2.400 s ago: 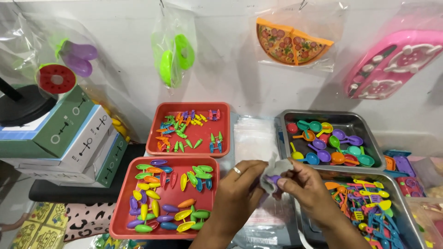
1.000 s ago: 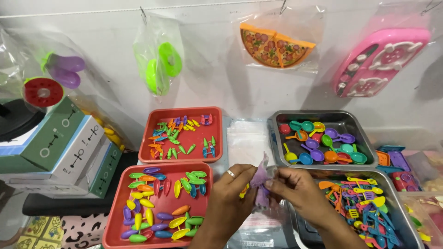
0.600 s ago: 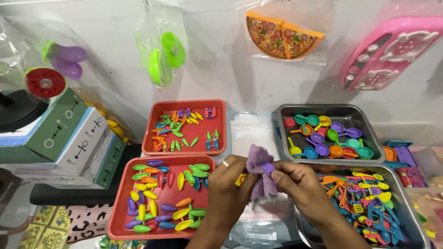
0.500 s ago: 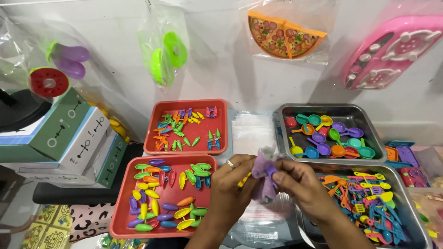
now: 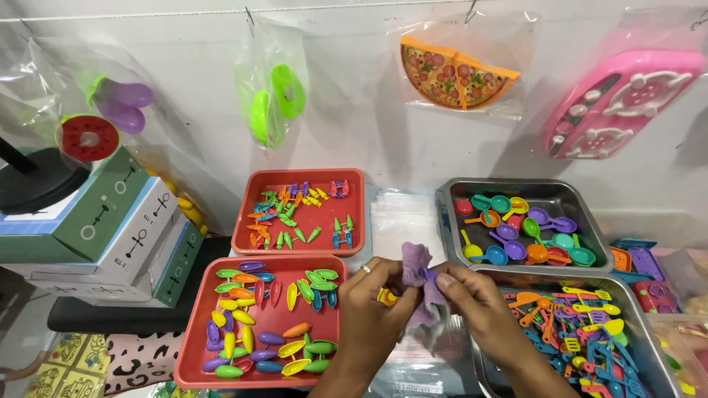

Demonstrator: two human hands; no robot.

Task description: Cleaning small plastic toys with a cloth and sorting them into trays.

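Far left: stacked cardboard boxes (image 5: 110, 236) in green, white and blue, topped by a black round base (image 5: 37, 180), on a dark shelf edge. Behind, a pale wall (image 5: 354, 110) with a line of hanging clear bags — a purple and red toy set (image 5: 110, 110), green rings (image 5: 271, 99), an orange pizza toy (image 5: 456, 74), a pink stove toy (image 5: 623, 103).

On the work surface, two red trays: the far red tray (image 5: 247, 221) with small mixed pieces, the near red tray (image 5: 195, 354) with coloured pod-shaped toys.

Centre: left hand (image 5: 372, 309), ring on one finger, closed around the lower left of a purple cloth-like piece (image 5: 417, 269) and pinching a small yellow-orange bit (image 5: 386, 297). Stack of clear plastic bags (image 5: 404, 221) just behind, between the trays.

Right hand (image 5: 476, 298), fingers pinched on the purple piece's right side — piece held up between both hands, over a clear bag.

Right: upper metal tray (image 5: 575, 193) holding coloured toy spoons and pans; lower metal tray (image 5: 641, 295) full of small coloured utensils. Beyond that, more plastic toys, partly cut off.
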